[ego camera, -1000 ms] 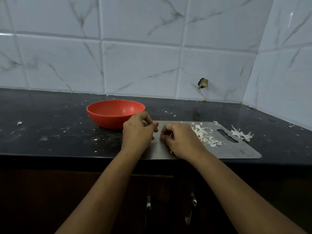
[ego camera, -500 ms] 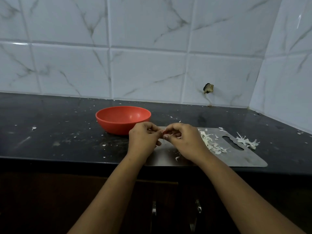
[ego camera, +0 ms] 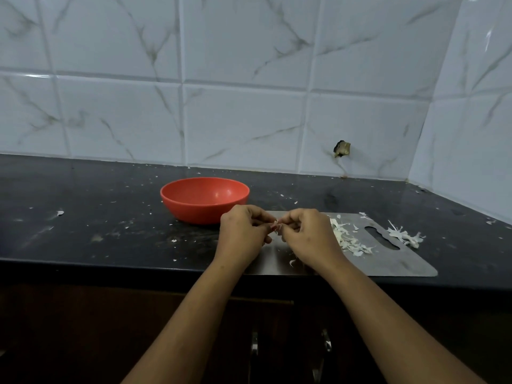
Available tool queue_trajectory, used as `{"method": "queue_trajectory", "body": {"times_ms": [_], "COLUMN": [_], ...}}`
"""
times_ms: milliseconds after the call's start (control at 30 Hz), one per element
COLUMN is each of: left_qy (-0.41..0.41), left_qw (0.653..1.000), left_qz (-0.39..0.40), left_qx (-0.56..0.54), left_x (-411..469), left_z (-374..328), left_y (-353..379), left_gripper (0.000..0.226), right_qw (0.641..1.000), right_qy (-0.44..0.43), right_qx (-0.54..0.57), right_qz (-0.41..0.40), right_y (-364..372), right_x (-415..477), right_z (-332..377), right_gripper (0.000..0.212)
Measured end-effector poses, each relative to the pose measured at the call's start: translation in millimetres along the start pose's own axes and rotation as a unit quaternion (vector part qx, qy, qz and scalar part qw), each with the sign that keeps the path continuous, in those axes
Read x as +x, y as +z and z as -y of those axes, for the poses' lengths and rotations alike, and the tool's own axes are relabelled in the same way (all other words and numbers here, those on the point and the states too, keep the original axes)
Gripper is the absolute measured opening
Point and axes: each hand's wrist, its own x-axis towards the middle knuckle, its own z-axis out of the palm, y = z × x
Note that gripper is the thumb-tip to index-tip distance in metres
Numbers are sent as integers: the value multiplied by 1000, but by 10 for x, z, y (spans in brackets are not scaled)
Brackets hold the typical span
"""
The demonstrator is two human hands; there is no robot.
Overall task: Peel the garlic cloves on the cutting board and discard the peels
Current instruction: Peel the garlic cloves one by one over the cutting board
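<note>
Black stone countertop [ego camera: 83, 217], speckled with pale flecks, runs into a corner of white marble-look wall tiles [ego camera: 249, 120]. One tile has a broken hole [ego camera: 342, 149] low on the right. Dark cabinet fronts sit below, with two metal handles [ego camera: 254, 345].

On the counter we see an orange bowl [ego camera: 194, 212] left of centre. A steel cutting board [ego camera: 401, 261] lies flush with the front edge, its handle slot to the right. Peels [ego camera: 349, 239] are heaped on the board near the slot, and a smaller peel cluster [ego camera: 404, 235] lies off its far right corner on the stone.

Both forearms reach in from below and meet over the board's left end, just in front of the bowl. Left hand [ego camera: 241, 236] and right hand [ego camera: 310, 236] are knuckles-up, fingers curled, fingertips nearly touching. Between them they pinch a small pale garlic clove [ego camera: 275, 225], held clear above the board. It is mostly hidden by the fingers, so we can't tell how much skin is left.
</note>
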Motion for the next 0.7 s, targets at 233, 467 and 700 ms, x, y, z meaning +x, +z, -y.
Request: {"method": "queue_trajectory", "body": {"times_ms": [233, 467, 700], "left_qy": [17, -1, -7], "left_qw": [999, 1000, 1000], "left_qz": [7, 5, 12], "left_qx": [27, 6, -13], "left_x": [-12, 15, 11], "left_z": [-12, 9, -1], "left_y": [1, 6, 12], "left_gripper": [11, 13, 10], "right_qw": [1000, 1000, 1000], "right_qy": [-6, -9, 3], "right_qx": [-17, 1, 24], "right_qz": [-3, -12, -18], "right_y": [10, 11, -5], "right_x": [-18, -18, -26], "right_z": [0, -16, -6], "right_gripper": [12, 12, 12]}}
